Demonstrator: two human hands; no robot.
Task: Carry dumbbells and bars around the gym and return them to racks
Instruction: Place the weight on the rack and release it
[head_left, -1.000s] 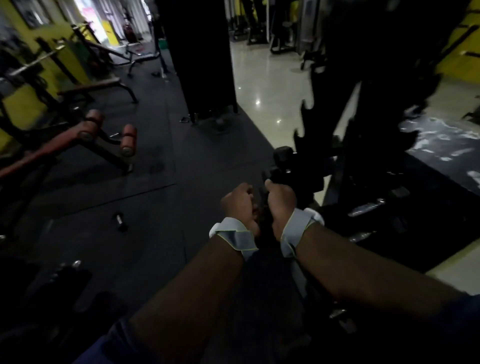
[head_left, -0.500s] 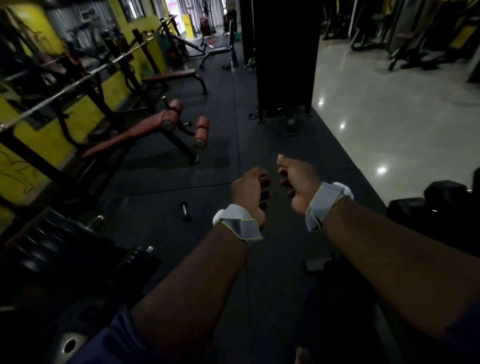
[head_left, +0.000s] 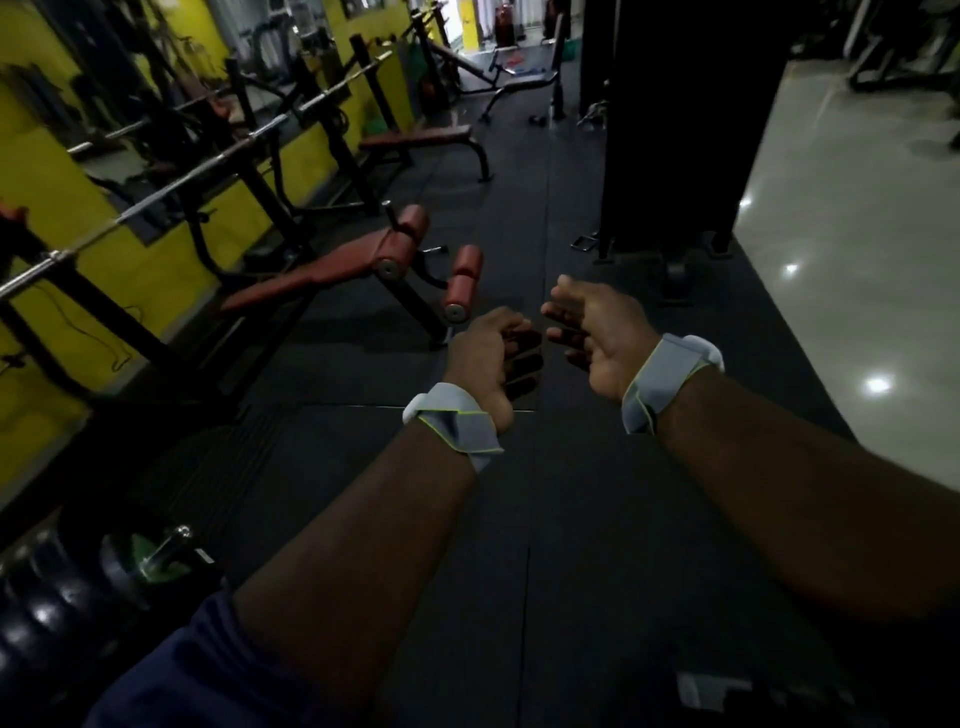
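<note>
Reference landmark: the red padded bench, standing on black rubber flooring.

Well to the near left of the bench, in the lower-left corner of the view, a row of dark dumbbells is noted. One chrome handle end is lit, and the remaining detail is lost in dim light. Behind and left of the bench, a long chrome barbell is seen resting across black upright stands along a yellow wall.

Just right of the bench's foot rollers, the left hand is held out above the flooring. Its fingers are loosely curled inward and nothing is held. A grey wristband is worn on it.

Further right of the bench, the right hand is held close beside the left hand without touching it. Its palm is turned towards the left hand, its fingers are relaxed and half extended, and nothing is grasped. A matching grey band is worn.

The barbell and the dumbbells are both recorded well apart from either hand, all on the left hand's side.

Beyond the hands and right of the bench, a black column is observed. Furthest right of the bench, pale tiled floor is seen with light reflections.
</note>
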